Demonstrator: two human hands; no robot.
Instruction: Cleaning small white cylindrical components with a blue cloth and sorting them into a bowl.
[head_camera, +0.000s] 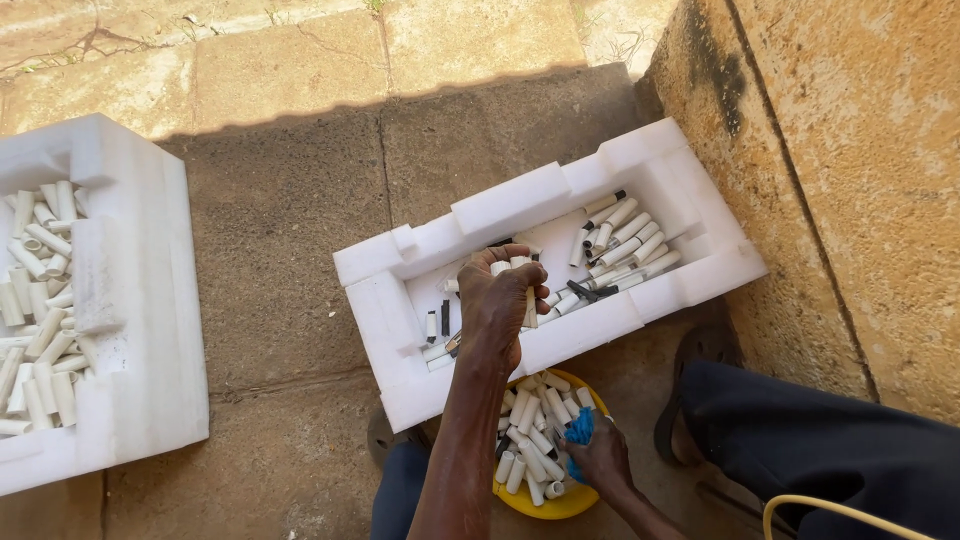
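White tubes (521, 282) clutched in left hand (497, 305), fingers (520, 270) clamped, over foam tray (520, 205) at centre. Right hand (603, 457), five o'clock, fingers closed on blue cloth (580, 428) above yellow bowl (575, 500). Second tray (140, 300) at nine o'clock.

So it's all just sitting on a rough stone-slab floor (300, 200), half in shade: one white foam tray (150, 330) on the left full of pale tubes (40, 330), another foam tray (420, 390) in the middle, and a yellow bowl (575, 503) right in front of it.
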